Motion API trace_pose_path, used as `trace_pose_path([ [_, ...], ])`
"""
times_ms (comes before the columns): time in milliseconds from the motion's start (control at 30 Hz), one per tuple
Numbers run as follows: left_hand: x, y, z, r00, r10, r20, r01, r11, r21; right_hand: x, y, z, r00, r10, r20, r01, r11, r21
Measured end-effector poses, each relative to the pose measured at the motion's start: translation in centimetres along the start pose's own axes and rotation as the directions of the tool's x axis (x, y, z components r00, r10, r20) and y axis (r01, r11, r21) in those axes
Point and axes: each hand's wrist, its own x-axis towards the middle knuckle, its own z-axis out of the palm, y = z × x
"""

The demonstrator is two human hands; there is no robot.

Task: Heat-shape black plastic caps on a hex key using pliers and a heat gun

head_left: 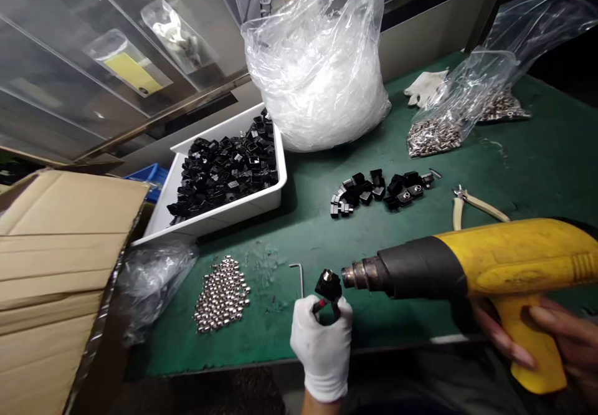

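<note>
My left hand (pixel 323 343), in a white glove, is closed near the table's front edge. From its thumb and forefinger, dark prong-like pieces with a red mark reach a small black plastic block (pixel 329 286); I cannot make out whether they belong to a tool. A shiny metal insert (pixel 327 275) sits on top of the block. Bare fingers of my right hand (pixel 551 331) wrap round the handle of a yellow heat gun (pixel 509 259). Its metal nozzle (pixel 362 275) points left, close beside the block. An L-shaped hex key (pixel 300 278) lies just beyond my left hand.
Metal inserts (pixel 222 296) lie spread at left. Behind them stands a white tray (pixel 243 206) of black blocks. More black blocks (pixel 359 189) and cutting pliers (pixel 460 200) lie mid-table. Plastic bags (pixel 322 78) stand behind, some with metal parts (pixel 432 136). A cardboard box (pixel 60 265) is at left.
</note>
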Motion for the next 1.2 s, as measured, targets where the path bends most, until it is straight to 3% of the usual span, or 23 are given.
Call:
trace_pose_path([
  [200,0.1,0.1,0.0,1.000,0.000,0.001,0.000,1.000,-0.013,-0.1,0.0,0.6,0.999,-0.016,-0.040,0.016,1.000,0.008],
  [900,0.1,0.2,-0.1,1.000,0.027,0.003,-0.027,1.000,-0.014,0.3,-1.2,1.1,0.993,-0.020,0.115,0.032,0.995,-0.100],
  [1200,0.2,0.3,-0.1,1.000,0.004,0.011,-0.004,1.000,-0.017,0.1,-1.2,1.3,0.996,-0.039,0.084,0.048,0.993,-0.105],
])
